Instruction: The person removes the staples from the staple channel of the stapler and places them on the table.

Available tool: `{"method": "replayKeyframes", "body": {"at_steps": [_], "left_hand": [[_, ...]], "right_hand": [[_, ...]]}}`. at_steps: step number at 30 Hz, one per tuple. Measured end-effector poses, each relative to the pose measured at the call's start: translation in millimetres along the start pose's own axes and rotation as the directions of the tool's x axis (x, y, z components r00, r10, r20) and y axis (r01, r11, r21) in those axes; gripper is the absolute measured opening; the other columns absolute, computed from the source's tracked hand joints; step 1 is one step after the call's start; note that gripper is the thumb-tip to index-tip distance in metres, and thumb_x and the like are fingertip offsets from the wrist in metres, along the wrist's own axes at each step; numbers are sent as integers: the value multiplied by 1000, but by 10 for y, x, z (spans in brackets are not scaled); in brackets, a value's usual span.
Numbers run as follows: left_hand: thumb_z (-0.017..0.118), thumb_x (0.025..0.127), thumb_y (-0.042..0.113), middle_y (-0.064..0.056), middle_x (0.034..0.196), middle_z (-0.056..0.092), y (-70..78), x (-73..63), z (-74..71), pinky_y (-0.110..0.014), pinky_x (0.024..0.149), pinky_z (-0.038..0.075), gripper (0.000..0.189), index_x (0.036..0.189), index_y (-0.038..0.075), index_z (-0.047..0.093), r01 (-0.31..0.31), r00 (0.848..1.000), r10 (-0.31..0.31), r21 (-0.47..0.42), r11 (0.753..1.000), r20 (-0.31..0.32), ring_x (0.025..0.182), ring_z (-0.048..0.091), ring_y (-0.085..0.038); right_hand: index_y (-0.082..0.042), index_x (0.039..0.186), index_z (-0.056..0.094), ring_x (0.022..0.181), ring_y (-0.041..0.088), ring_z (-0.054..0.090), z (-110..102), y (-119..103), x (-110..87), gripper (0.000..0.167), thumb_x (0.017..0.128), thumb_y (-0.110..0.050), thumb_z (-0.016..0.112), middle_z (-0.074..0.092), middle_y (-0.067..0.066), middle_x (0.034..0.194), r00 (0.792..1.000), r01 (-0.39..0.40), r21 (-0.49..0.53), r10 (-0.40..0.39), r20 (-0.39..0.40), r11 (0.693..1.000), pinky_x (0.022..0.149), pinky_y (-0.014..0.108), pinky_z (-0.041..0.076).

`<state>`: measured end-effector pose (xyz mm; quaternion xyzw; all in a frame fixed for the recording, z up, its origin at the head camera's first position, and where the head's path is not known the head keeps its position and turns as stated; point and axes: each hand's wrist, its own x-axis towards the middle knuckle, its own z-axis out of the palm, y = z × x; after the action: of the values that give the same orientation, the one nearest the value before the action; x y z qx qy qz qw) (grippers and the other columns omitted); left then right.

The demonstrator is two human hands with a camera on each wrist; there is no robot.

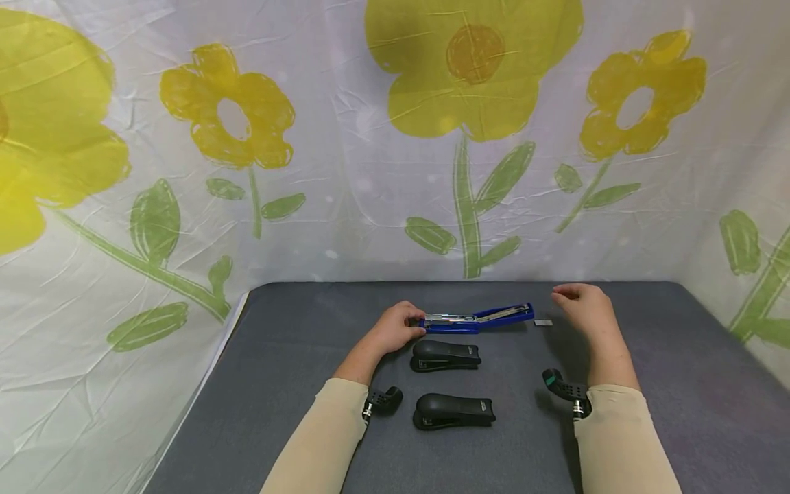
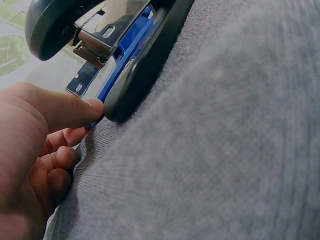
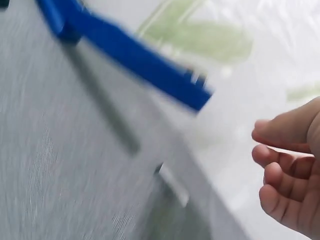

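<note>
A blue stapler [image 1: 453, 328] lies at the far part of the table, swung open, its metal inside showing and its cover reaching right. My left hand [image 1: 396, 328] grips its left end; in the left wrist view the thumb [image 2: 75, 107] is on the near side, fingers behind. My right hand [image 1: 583, 309] hovers right of the stapler, fingers loosely curled, with nothing visible in it. Between them a small strip of staples [image 1: 543, 322] lies on the cloth. In the right wrist view the blue cover [image 3: 145, 62] ends short of the right hand's fingertips.
Two black staplers, one nearer the blue one [image 1: 446, 355] and one closer to me [image 1: 453, 411], lie on the grey tabletop [image 1: 296, 425]. A white curtain with yellow flowers [image 1: 345, 206] hangs behind the table. Black wrist devices sit by both sleeves.
</note>
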<state>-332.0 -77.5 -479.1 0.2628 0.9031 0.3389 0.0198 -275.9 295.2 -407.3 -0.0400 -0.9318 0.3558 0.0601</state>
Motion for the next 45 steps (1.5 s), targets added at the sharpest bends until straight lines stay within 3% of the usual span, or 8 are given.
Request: {"method": "replayKeyframes", "body": {"at_steps": [4,10,14,19,25,32,35,45], "left_hand": [[74,96,13,-6,112,62,-4,-17,-30,-33,78,45,31,125,3,72,9,1000,-10,15,1000,11,85,52,-16],[73,97,14,-6,114,62,-11,-5,-66,-35,79,46,32,127,3,71,8,1000,-8,26,1000,16,86,53,-17],[73,97,14,-6,114,62,-8,6,-69,-34,79,46,32,127,4,72,6,1000,-6,34,999,10,85,52,-16],[73,97,16,-6,116,62,32,-6,-56,-34,79,47,32,127,4,71,16,999,-17,19,1000,29,86,53,-16],[74,97,16,-6,116,62,43,-23,-30,-33,79,46,31,126,5,72,23,999,-23,6,1000,29,85,53,-15],[74,96,15,-6,111,62,31,-12,-34,-31,75,45,29,124,5,73,-7,1000,7,11,1000,6,82,52,-15],[74,96,15,-6,111,62,20,-10,-30,-30,75,45,29,123,4,73,1,1000,-1,4,1000,5,82,52,-14],[74,97,14,-6,113,62,4,9,15,-31,77,45,29,124,5,73,26,1000,-26,6,1000,11,85,52,-16]], "right_hand": [[7,134,62,113,47,61,-18,-271,-9,45,108,-29,53,61,32,130,997,73,59,-74,4,996,89,58,50],[2,134,64,113,44,62,24,-669,10,40,108,-26,56,63,28,130,981,182,39,-184,64,983,85,55,51],[0,135,65,113,42,62,99,-826,43,38,107,-24,57,61,26,133,970,211,42,-215,117,977,84,53,51],[0,130,69,102,37,64,236,-959,86,32,106,-19,59,65,23,125,945,302,-9,-298,134,953,79,50,52],[0,128,71,93,30,65,512,-1092,128,30,106,-16,59,69,18,118,896,360,12,-349,275,933,76,45,51],[0,125,72,108,30,67,840,-1120,166,28,105,-14,59,71,14,120,798,419,12,-375,471,908,90,48,53],[1,124,73,110,32,67,943,-1105,172,27,104,-11,59,71,15,120,774,420,-9,-353,526,908,92,48,53],[4,119,74,109,33,67,1078,-1032,177,25,102,-9,62,72,17,118,779,398,19,-348,521,917,90,48,53]]}}
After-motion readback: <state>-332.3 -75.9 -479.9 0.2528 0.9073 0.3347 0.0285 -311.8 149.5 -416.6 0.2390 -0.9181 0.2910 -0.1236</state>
